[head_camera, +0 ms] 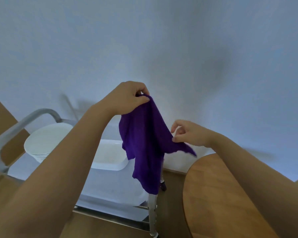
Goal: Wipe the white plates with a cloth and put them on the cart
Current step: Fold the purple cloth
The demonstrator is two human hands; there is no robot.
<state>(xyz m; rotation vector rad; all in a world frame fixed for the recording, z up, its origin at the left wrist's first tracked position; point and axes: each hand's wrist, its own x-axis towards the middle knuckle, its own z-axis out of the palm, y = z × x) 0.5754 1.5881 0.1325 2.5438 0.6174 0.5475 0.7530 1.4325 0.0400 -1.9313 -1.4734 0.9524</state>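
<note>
A purple cloth [144, 143] hangs in the air in the middle of the view. My left hand [127, 98] pinches its top corner, raised high. Lower and to the right, my right hand [189, 133] pinches another edge of the cloth between thumb and forefinger. Behind my left forearm a stack of round white plates [45, 141] sits on the metal cart [110, 182], at its left end. A white oblong dish [110, 155] lies next to the stack, partly hidden by the cloth.
The cart's curved metal handle [15, 127] rises at the left. A lower shelf rail [110, 219] and a leg [152, 213] show below. A round wooden table edge [213, 194] fills the lower right. A pale wall stands behind.
</note>
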